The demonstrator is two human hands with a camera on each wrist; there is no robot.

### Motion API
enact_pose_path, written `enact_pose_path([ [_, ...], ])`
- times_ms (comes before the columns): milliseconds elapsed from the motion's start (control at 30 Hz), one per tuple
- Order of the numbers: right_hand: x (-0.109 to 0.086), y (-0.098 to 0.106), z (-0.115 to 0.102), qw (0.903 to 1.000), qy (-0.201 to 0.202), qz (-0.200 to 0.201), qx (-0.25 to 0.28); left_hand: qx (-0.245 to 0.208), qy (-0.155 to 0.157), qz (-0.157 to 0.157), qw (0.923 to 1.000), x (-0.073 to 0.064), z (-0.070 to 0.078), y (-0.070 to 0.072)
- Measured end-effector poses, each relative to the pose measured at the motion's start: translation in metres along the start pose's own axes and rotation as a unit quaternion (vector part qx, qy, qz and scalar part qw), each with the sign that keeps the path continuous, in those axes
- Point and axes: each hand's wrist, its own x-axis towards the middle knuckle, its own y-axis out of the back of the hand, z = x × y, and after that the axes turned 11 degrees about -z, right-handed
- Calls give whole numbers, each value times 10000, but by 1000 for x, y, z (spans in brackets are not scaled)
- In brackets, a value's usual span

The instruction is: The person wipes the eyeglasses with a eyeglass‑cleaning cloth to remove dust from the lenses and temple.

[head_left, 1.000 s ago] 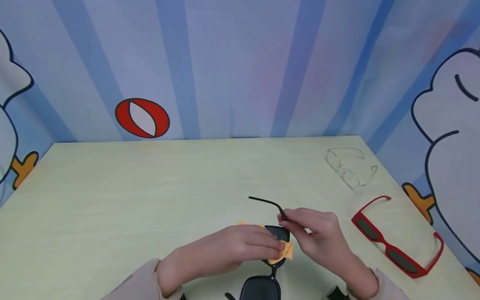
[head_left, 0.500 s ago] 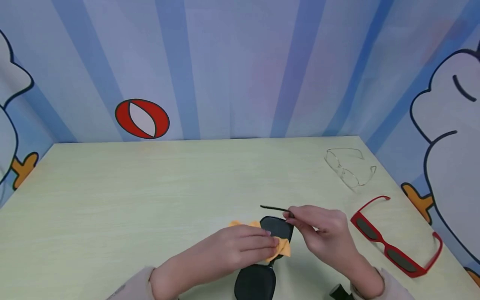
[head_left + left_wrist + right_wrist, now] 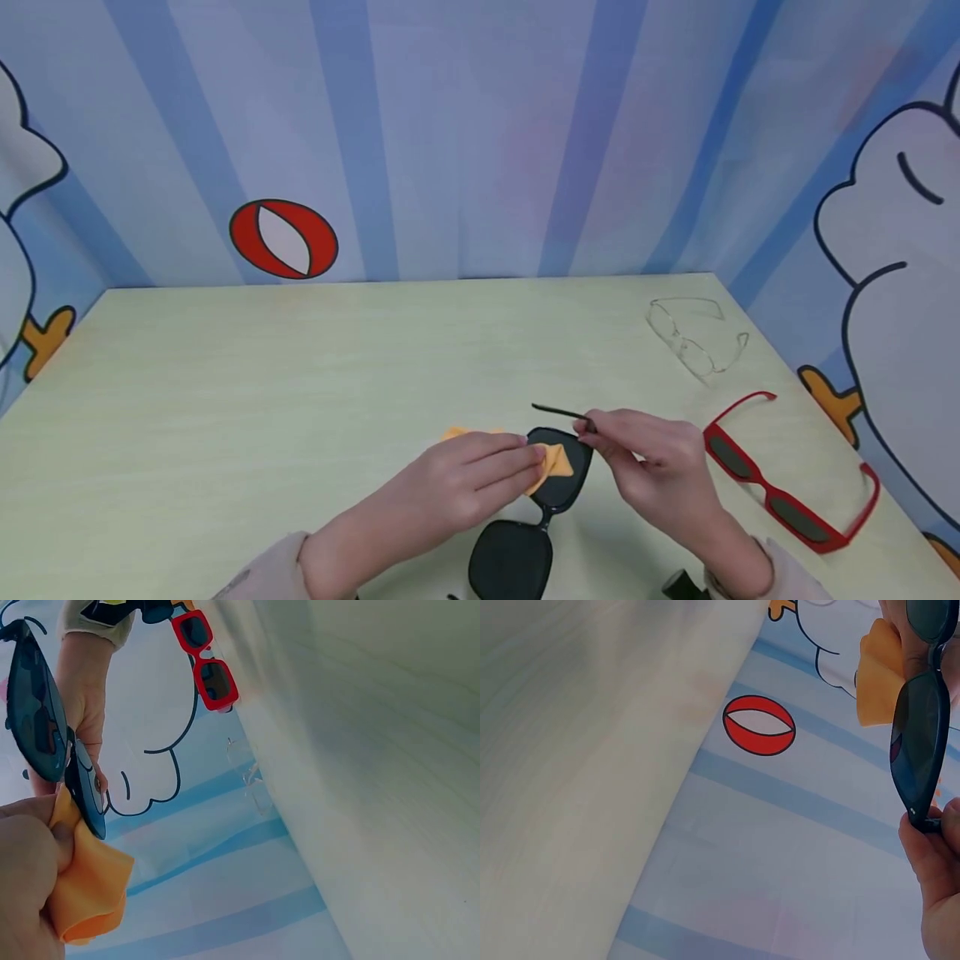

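Black sunglasses (image 3: 512,557) are held up over the table, lenses toward the head camera. By the hinge end of one temple arm, my right hand (image 3: 660,467) pinches them between thumb and fingers. An orange cloth (image 3: 557,463) is gripped in my left hand (image 3: 465,487), folded over the upper lens near the bridge. The left wrist view shows the cloth (image 3: 90,889) bunched below the lens, with the thumb pressing on it. In the right wrist view the right fingertips hold the corner of the sunglasses (image 3: 921,742).
Red-framed sunglasses (image 3: 802,518) lie on the table (image 3: 262,400) at the right. Behind them sit thin wire-framed glasses (image 3: 686,342). A dark object (image 3: 681,586), partly cut off, is near the right sleeve. A printed blue backdrop (image 3: 465,150) borders the table.
The sunglasses have tilted so their lenses face the camera more fully. My left hand has slid the cloth up across the upper lens. My right hand has shifted slightly right.
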Motion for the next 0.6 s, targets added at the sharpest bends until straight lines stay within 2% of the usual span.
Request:
enact_pose_path([
  [133,0,-3,-1,10000,26,-62,69,129,143,-168,9997,4,1,-4],
  [233,0,-6,-2,9998,-95,-103,131,-36,227,-340,9992,7,1,-8],
  [300,0,-7,-3,9997,-190,-80,152,-100,191,-327,9992,7,1,-10],
  [467,0,-8,-3,9995,-300,23,81,-131,-228,23,9997,6,-2,-11],
  [600,-1,-6,-3,9992,-396,81,-70,-558,-548,-3,9969,2,-2,-7],
])
